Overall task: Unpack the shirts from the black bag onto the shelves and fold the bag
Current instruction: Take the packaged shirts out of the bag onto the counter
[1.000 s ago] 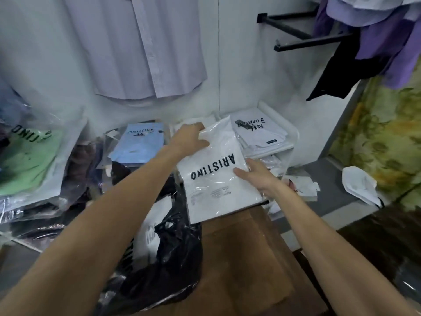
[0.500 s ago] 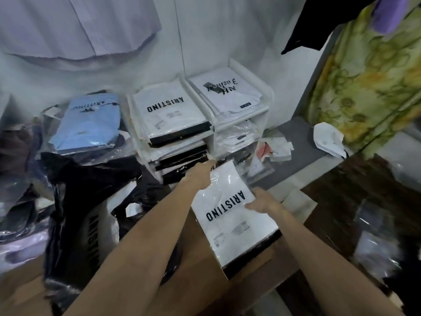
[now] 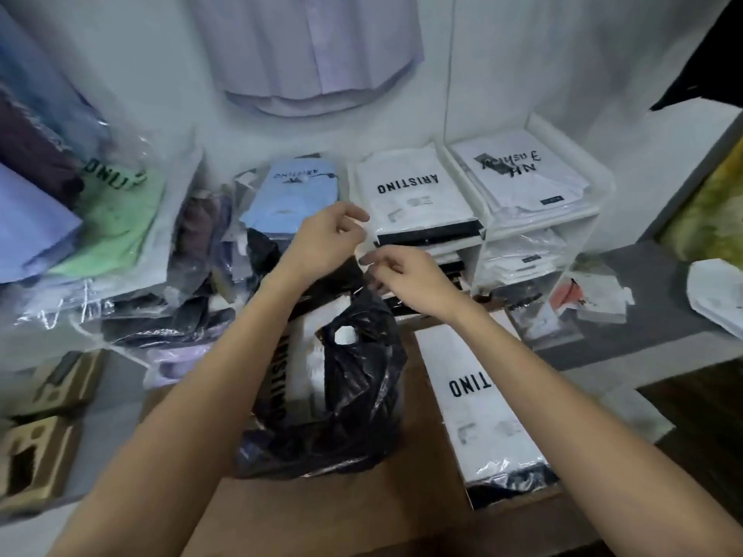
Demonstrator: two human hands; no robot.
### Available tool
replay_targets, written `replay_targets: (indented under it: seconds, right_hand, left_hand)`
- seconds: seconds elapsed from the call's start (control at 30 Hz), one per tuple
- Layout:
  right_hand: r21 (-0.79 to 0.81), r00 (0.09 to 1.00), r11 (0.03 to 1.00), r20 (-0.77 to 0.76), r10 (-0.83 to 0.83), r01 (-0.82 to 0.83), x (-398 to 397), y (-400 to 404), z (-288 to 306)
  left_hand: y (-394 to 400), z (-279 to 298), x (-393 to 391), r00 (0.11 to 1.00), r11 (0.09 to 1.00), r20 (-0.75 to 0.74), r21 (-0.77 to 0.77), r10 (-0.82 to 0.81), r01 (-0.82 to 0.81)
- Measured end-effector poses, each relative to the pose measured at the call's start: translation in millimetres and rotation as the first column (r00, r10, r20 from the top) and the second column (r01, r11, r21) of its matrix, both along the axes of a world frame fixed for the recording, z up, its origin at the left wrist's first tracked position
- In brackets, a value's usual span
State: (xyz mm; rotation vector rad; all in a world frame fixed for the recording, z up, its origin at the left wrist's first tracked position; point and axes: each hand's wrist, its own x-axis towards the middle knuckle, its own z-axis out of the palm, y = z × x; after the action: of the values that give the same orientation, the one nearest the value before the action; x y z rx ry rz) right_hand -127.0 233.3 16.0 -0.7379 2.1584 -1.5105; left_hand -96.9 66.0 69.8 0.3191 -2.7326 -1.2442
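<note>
A: Reaching over the black bag [image 3: 354, 400], both hands sit at its far top edge. The left hand [image 3: 325, 239] has its fingers curled, and the right hand [image 3: 406, 275] is bent the same way just beside it. I cannot tell whether either one actually pinches the plastic or only hovers at it

B: Where does the bag stand?

A: Upright on the brown tabletop [image 3: 362, 512], near the middle, mouth open. At least one white packed shirt [image 3: 305, 379] still stands inside it, lettering running down its side

B: So the unpacking is not finished?

A: By my reckoning, no. Another white packed shirt [image 3: 482, 408] lies flat on the tabletop just right of the bag, out of the bag but not shelved. On the far side the white shelf unit [image 3: 579, 219] already carries stacks of packed shirts, one with black lettering on top [image 3: 414, 190] and another pile in the right compartment [image 3: 518, 174]. A light blue packed shirt [image 3: 293, 190] lies to the left of the unit

B: What is left, then?

A: Judging from this, emptying whatever remains in the bag, moving the loose shirt to the shelves, and folding the bag, which is still full and crumpled
</note>
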Motion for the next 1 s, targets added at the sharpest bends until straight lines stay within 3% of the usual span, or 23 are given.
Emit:
replay_targets:
  seconds: [0.03, 0.1, 0.2, 0.27, 0.3, 0.4, 0.47, 0.57, 0.67, 0.7, 0.83, 0.93, 1.0]
  right_hand:
    - [0.021, 0.995, 0.995, -0.023, 0.097, -0.097, 5.7, -21.6, 8.3]
    - [0.235, 0.951, 0.937, -0.111, 0.288, -0.257, 12.8, -59.5, 9.9]
    - [0.660, 0.859, 0.699, -0.156, 0.487, -0.276, 14.2, -96.1, -10.3]
    - [0.839, 0.825, 0.497, -0.112, 0.554, -0.220, 15.0, -105.2, -22.0]
    - [0.881, 0.822, 0.436, -0.105, 0.560, -0.184, 13.7, -105.9, -26.3]
    - [0.907, 0.825, 0.401, -0.125, 0.551, -0.130, 9.0, -103.5, -26.5]
    - [0.925, 0.779, 0.367, -0.158, 0.607, -0.099, 10.1, -104.1, -19.9]
    - [0.906, 0.656, 0.423, -0.323, 0.682, 0.007, 24.9, -108.5, -8.8]
    - [0.868, 0.529, 0.493, -0.447, 0.722, 0.060, 42.7, -111.7, -5.0]
    - [0.870, 0.528, 0.491, -0.433, 0.730, 0.035, 45.4, -111.8, -6.0]
    - [0.850, 0.719, 0.466, -0.164, 0.675, -0.244, 46.8, -117.3, -0.2]
    - [0.858, 0.764, 0.472, -0.162, 0.625, -0.204, 46.5, -139.1, 10.5]
    - [0.914, 0.758, 0.372, -0.127, 0.640, -0.161, 49.2, -151.0, 14.2]
  left_hand:
    - [-17.5, 1.1, 12.8, 1.000, 0.995, -0.004, -0.100, 0.027, -0.028]
    - [-47.2, -2.3, 36.9, 0.999, 0.961, 0.026, -0.275, 0.043, -0.034]
    - [-79.9, -9.4, 67.4, 0.992, 0.857, 0.123, -0.514, 0.022, 0.045]
    - [-94.2, -8.6, 84.8, 0.986, 0.765, 0.169, -0.633, -0.007, 0.114]
    - [-99.2, -7.5, 93.1, 0.981, 0.715, 0.192, -0.685, -0.011, 0.142]
    - [-106.2, -4.8, 117.8, 0.969, 0.502, 0.243, -0.844, 0.040, 0.191]
    - [-108.4, -9.3, 130.7, 0.960, 0.436, 0.230, -0.889, 0.156, 0.142]
    - [-103.9, -14.6, 142.9, 0.934, 0.457, 0.160, -0.890, 0.320, -0.004]
    - [-99.4, -14.0, 146.7, 0.895, 0.535, 0.207, -0.844, 0.396, -0.042]
    - [-98.3, -13.2, 147.0, 0.890, 0.565, 0.232, -0.825, 0.392, -0.034]
    - [-95.8, -14.5, 150.8, 0.924, 0.654, 0.234, -0.756, 0.303, -0.023]
    - [-91.4, -16.0, 155.3, 0.944, 0.644, 0.203, -0.765, 0.262, -0.015]
    - [-87.4, -13.8, 157.0, 0.946, 0.646, 0.209, -0.764, 0.248, -0.001]
